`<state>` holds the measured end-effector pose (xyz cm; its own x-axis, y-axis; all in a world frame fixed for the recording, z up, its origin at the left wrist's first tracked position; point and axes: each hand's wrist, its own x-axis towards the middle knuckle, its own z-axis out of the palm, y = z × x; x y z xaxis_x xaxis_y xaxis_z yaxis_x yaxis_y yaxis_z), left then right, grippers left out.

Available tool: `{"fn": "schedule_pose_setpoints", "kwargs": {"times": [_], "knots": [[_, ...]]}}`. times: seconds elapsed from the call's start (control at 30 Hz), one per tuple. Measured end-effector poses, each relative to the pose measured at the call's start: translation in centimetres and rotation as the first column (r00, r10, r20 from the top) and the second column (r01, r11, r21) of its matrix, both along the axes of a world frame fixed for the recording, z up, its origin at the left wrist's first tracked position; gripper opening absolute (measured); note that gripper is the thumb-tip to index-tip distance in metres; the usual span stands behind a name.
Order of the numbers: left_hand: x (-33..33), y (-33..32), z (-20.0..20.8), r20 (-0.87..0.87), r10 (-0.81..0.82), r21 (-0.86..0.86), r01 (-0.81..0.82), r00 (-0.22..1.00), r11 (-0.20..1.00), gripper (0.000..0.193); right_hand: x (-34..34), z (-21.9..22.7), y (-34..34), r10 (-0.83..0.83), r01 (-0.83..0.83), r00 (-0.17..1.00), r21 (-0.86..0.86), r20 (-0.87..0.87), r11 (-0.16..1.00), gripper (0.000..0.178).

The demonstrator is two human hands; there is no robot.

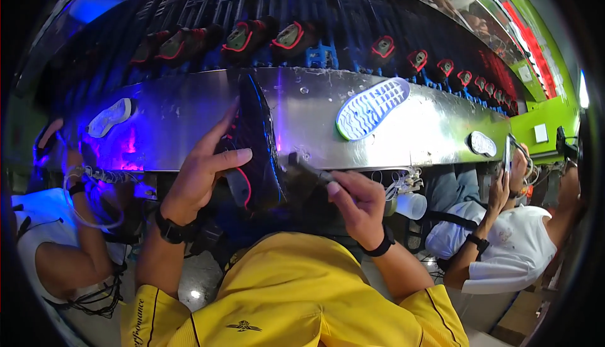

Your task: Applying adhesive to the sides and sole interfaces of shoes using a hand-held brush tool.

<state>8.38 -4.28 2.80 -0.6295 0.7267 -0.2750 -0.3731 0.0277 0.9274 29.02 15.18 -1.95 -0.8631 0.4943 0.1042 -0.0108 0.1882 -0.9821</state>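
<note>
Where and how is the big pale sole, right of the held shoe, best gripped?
Likely by both long edges at mid-length, coming from the near side with the right hand: the pale sole lies flat, grooved face up, its edges exposed. That hand holds a dark tool, so it would need freeing first.

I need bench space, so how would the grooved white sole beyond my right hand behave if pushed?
The white sole lies flat, so it probably won't roll or tip. Its grooves suggest some bend; the shiny metal bench may let it slide.
</note>
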Motion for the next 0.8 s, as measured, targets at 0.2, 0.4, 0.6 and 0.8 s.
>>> {"fn": "schedule_pose_setpoints", "kwargs": {"times": [0.2, 0.4, 0.6, 0.8], "knots": [[1.0, 0.8, -0.2, -0.227, -0.154, -0.04, 0.148, 0.962, 0.988, 0.097, -0.8, 2.5, 2.1, -0.082, 0.076, 0.996, 0.172, 0.032, 0.982, 0.018], [1.5, 0.9, 0.4, -0.333, -0.242, -0.117, 0.215, 0.911, 0.97, 0.098, -1.4, 2.8, 2.9, -0.143, 0.139, 0.99, 0.228, 0.0, 0.964, 0.018], [1.6, 0.9, 0.7, -0.259, -0.175, -0.109, 0.151, 0.95, 0.983, 0.095, -1.1, 2.9, 2.8, -0.087, 0.091, 0.996, 0.231, -0.027, 0.969, 0.019], [0.9, 1.5, 0.7, -0.122, -0.076, 0.007, 0.077, 0.99, 0.997, 0.091, -0.2, 2.6, 3.0, 0.032, -0.035, 0.999, 0.16, 0.02, 0.987, 0.017]]}}
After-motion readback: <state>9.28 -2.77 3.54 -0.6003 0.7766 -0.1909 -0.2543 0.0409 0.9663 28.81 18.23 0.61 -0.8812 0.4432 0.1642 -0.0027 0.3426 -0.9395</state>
